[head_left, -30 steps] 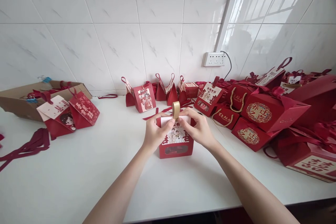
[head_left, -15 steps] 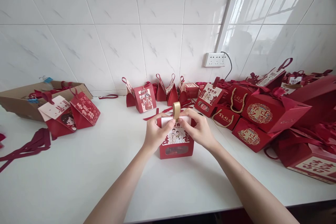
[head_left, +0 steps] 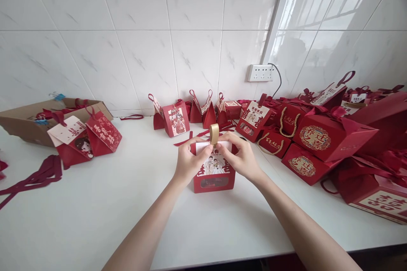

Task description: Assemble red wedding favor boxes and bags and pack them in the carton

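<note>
A red gift box (head_left: pixel 214 182) with a white panel showing a bride and groom stands upright on the white table, an oval window low on its front. A gold ribbon loop (head_left: pixel 214 134) rises from its top edge. My left hand (head_left: pixel 193 156) pinches the top left part of the box, thumb on the front beside the loop's base. On the other side, my right hand (head_left: pixel 239 154) grips the top right part the same way. Both sets of fingers reach behind the box, where their tips are hidden.
Several red gift boxes (head_left: pixel 330 135) are piled at the right. More small boxes (head_left: pixel 176 119) stand along the tiled wall. At the left are two triangular boxes (head_left: pixel 103 132), a cardboard tray (head_left: pixel 19 129) and dark red ribbons (head_left: pixel 41 174). A socket strip (head_left: pixel 262 73) is on the wall.
Almost nothing differs. Both hands keep the same hold on the box, and the whole view has shifted very slightly.
</note>
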Action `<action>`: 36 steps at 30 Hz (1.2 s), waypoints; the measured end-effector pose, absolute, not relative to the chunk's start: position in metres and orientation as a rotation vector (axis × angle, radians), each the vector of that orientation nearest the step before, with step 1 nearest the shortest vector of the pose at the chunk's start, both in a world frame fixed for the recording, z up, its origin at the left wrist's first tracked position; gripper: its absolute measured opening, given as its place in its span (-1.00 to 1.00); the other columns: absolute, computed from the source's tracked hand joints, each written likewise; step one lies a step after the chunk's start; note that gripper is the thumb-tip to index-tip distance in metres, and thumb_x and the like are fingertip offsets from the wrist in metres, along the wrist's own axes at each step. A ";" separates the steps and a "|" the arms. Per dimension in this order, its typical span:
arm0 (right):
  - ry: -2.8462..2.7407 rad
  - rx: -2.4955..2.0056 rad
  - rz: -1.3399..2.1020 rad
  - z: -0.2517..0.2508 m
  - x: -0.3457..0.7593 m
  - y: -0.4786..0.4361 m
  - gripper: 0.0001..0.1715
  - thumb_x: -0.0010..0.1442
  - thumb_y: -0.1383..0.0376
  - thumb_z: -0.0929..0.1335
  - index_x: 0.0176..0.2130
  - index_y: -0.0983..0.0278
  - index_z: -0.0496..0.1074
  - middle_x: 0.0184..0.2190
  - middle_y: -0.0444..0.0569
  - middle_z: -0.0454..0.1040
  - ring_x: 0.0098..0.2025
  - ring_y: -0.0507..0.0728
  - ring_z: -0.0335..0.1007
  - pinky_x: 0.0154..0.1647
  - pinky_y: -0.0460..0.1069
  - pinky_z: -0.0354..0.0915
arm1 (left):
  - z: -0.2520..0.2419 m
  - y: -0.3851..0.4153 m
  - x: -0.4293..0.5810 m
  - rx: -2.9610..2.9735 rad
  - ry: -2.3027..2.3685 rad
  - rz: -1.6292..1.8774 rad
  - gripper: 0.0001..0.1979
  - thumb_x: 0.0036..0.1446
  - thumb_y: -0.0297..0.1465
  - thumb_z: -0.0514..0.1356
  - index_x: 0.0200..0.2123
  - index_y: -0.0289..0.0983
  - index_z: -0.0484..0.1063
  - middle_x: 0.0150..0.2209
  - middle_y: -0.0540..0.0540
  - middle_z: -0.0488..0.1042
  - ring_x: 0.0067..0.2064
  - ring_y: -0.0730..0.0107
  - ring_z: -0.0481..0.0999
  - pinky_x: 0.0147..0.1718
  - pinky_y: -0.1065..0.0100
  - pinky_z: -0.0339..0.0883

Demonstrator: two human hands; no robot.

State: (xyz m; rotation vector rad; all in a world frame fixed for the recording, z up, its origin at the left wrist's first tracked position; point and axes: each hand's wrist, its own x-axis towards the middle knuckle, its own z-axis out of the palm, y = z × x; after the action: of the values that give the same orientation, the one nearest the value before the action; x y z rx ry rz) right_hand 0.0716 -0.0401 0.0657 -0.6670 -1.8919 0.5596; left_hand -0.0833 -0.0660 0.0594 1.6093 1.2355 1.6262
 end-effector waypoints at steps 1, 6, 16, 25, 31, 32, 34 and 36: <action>-1.892 -0.667 0.558 0.066 0.072 -0.040 -0.85 0.20 0.26 0.28 -0.31 0.23 0.44 -0.37 -0.07 0.45 -0.31 0.08 0.34 -0.27 -0.02 0.24 | 0.059 -0.066 -0.083 1.611 1.238 1.626 -0.84 -0.06 -0.30 0.24 -0.49 -0.29 0.43 -0.56 0.01 0.46 -0.53 0.47 0.40 -0.56 0.49 0.27; -1.892 -0.670 0.550 0.065 0.071 -0.040 -0.84 0.20 0.25 0.28 -0.31 0.23 0.44 -0.38 -0.08 0.44 -0.33 0.07 0.33 -0.28 -0.03 0.24 | 0.059 -0.066 -0.083 1.611 1.233 1.628 -0.84 -0.05 -0.29 0.24 -0.49 -0.29 0.44 -0.56 0.00 0.46 -0.53 0.47 0.41 -0.56 0.49 0.27; -1.893 -0.690 0.542 0.067 0.071 -0.042 -0.83 0.20 0.27 0.26 -0.34 0.25 0.42 -0.41 -0.08 0.43 -0.36 0.06 0.32 -0.33 -0.05 0.22 | 0.059 -0.067 -0.083 1.546 1.212 1.614 -0.84 -0.06 -0.30 0.26 -0.49 -0.29 0.45 -0.61 0.04 0.41 -0.57 0.53 0.33 -0.60 0.52 0.23; -1.885 -0.658 0.552 0.066 0.070 -0.041 -0.85 0.18 0.31 0.27 -0.35 0.25 0.42 -0.42 -0.10 0.42 -0.38 0.04 0.30 -0.35 -0.07 0.21 | 0.061 -0.069 -0.084 1.581 1.172 1.583 -0.80 -0.09 -0.28 0.27 -0.53 -0.30 0.39 -0.64 0.06 0.35 -0.60 0.55 0.29 -0.61 0.51 0.19; -1.898 -0.610 0.548 0.064 0.072 -0.039 -0.84 0.19 0.33 0.26 -0.31 0.24 0.43 -0.38 -0.09 0.42 -0.34 0.05 0.32 -0.30 -0.06 0.22 | 0.059 -0.070 -0.083 1.522 1.191 1.610 -0.79 -0.06 -0.27 0.26 -0.52 -0.30 0.37 -0.65 0.09 0.29 -0.61 0.58 0.24 -0.62 0.53 0.17; -1.896 -0.610 0.543 0.064 0.072 -0.040 -0.84 0.19 0.33 0.26 -0.32 0.24 0.43 -0.38 -0.09 0.42 -0.34 0.05 0.32 -0.30 -0.05 0.22 | 0.059 -0.070 -0.084 1.518 1.178 1.607 -0.79 -0.06 -0.27 0.26 -0.51 -0.29 0.37 -0.65 0.09 0.29 -0.61 0.59 0.23 -0.62 0.54 0.17; -1.890 -0.620 0.533 0.064 0.072 -0.040 -0.85 0.18 0.33 0.26 -0.32 0.24 0.43 -0.38 -0.09 0.43 -0.34 0.05 0.32 -0.30 -0.05 0.23 | 0.059 -0.070 -0.084 1.521 1.160 1.601 -0.80 -0.07 -0.28 0.26 -0.50 -0.29 0.37 -0.64 0.09 0.30 -0.61 0.60 0.23 -0.62 0.54 0.17; -1.885 -0.636 0.529 0.065 0.072 -0.040 -0.85 0.17 0.33 0.26 -0.33 0.24 0.42 -0.39 -0.09 0.43 -0.35 0.05 0.32 -0.30 -0.06 0.23 | 0.059 -0.070 -0.084 1.527 1.170 1.607 -0.81 -0.09 -0.29 0.27 -0.51 -0.29 0.38 -0.64 0.08 0.31 -0.60 0.59 0.23 -0.61 0.54 0.17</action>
State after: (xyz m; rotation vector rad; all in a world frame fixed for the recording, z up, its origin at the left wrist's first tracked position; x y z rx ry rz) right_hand 0.0717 -0.0400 0.0646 -0.6356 -1.8848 0.5294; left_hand -0.0838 -0.0696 0.0592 1.5266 1.1699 1.6066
